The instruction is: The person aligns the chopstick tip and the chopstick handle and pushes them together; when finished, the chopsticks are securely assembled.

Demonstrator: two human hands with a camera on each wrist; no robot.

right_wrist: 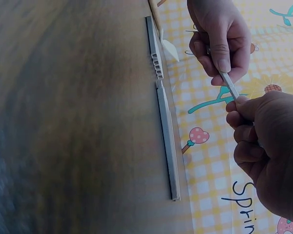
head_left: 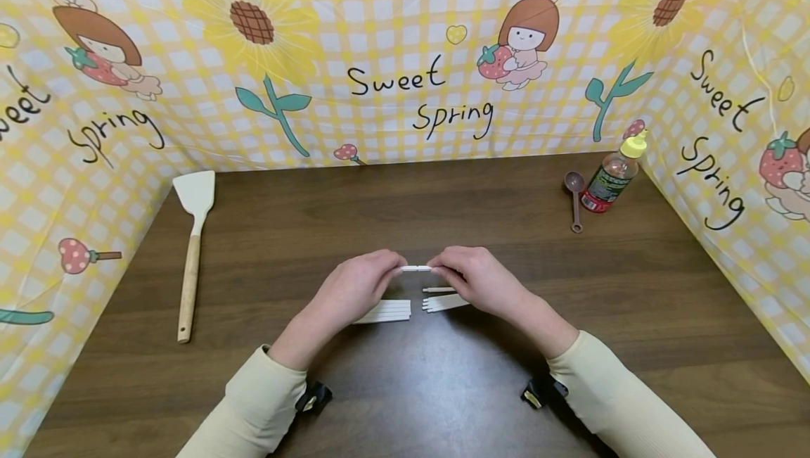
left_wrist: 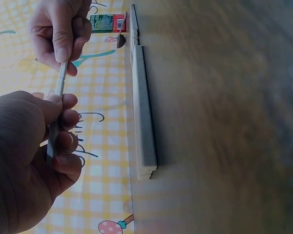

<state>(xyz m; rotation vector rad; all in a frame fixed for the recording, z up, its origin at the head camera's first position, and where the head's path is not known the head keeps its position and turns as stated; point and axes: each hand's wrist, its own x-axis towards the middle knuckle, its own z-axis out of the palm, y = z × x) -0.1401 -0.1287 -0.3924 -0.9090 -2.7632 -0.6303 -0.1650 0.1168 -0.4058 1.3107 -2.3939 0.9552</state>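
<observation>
My left hand (head_left: 357,285) and right hand (head_left: 484,278) face each other over the table's middle. Between their fingertips runs a slim white stick (head_left: 410,269), held level, with a small dark line across it midway. The left wrist view shows the left thumb and fingers curled round one stretch of the stick (left_wrist: 60,87), while the right thumb pinches the far end. Below the left hand lies a row of several white sticks (head_left: 392,311). Under the right hand are several more white sticks (head_left: 443,302) with narrowed ends, one lying slightly apart behind; the right hand partly hides them.
A white spatula (head_left: 196,194) with a wooden handle lies at left on the brown table (head_left: 380,205). At the back right stand a yellow-capped bottle (head_left: 610,180) and, beside it, a brown measuring spoon (head_left: 575,194). Patterned cloth (head_left: 392,22) walls the back and sides.
</observation>
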